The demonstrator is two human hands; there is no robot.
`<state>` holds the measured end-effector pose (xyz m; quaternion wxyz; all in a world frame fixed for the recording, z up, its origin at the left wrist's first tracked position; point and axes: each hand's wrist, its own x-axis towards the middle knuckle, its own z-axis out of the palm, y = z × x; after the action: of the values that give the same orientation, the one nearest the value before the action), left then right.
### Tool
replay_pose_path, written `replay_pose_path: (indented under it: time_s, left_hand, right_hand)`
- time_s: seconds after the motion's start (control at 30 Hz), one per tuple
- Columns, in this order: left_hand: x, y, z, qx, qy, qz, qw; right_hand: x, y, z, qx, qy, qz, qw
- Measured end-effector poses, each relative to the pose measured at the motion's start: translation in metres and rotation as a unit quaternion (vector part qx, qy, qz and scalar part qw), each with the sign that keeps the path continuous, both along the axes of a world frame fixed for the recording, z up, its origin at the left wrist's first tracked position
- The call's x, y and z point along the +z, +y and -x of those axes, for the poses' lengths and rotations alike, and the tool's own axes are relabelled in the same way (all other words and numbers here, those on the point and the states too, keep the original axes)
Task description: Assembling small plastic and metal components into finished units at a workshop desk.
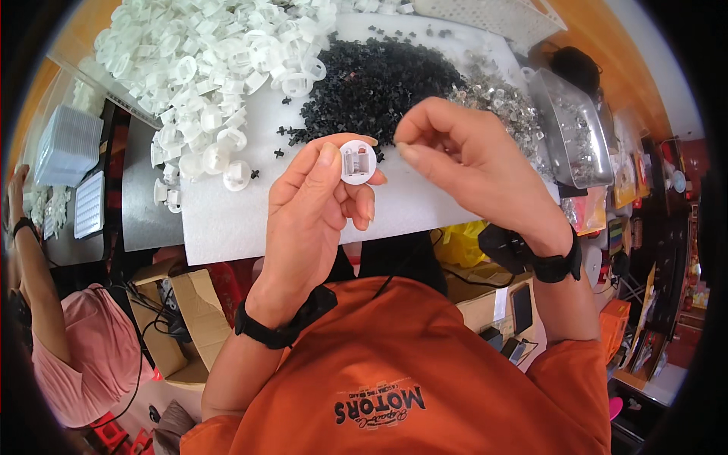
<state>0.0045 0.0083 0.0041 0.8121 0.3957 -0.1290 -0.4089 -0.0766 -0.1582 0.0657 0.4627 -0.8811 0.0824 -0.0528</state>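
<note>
My left hand [303, 197] is closed on a round white plastic housing [349, 176], gripped at its edge between thumb and fingers. A rectangular compartment in its face is turned up, with small metal-looking and reddish bits inside. To the right, my right hand [485, 167] has thumb and forefinger pinched together, apart from the housing. Whatever is between those fingertips is too small to make out. Just beyond both hands lies a heap of small black cross-shaped pieces [371, 76]. Translucent white housings [205, 61] are piled at the far left.
Small shiny clear pieces [504, 102] lie right of the black heap, beside a clear plastic bin [572, 129]. All rest on a white foam sheet [227, 227]. Stacked trays [68, 144] stand left, near another person's arm [38, 265]. An open cardboard box [193, 318] sits below.
</note>
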Motion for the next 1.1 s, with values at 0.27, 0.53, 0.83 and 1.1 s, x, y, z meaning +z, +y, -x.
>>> replay_pose_path:
  time_s: [0.27,0.53,0.83,1.1]
  left_hand:
    - [0.002,-0.002,0.004,0.036,-0.044,-0.032,0.998]
    - [0.010,0.005,-0.002,0.057,-0.064,-0.047,0.995]
    - [0.006,0.009,0.000,-0.002,-0.063,-0.033,0.997]
    - [0.006,0.009,0.002,-0.008,-0.061,-0.050,0.997]
  right_hand:
    - [-0.016,0.014,-0.009,0.020,-0.031,-0.131,0.991]
    - [-0.020,-0.030,0.010,0.034,0.028,0.125,0.991]
    - [-0.030,-0.016,0.008,0.057,0.023,0.239,0.969]
    - [-0.034,-0.019,0.002,0.061,0.006,0.255,0.965]
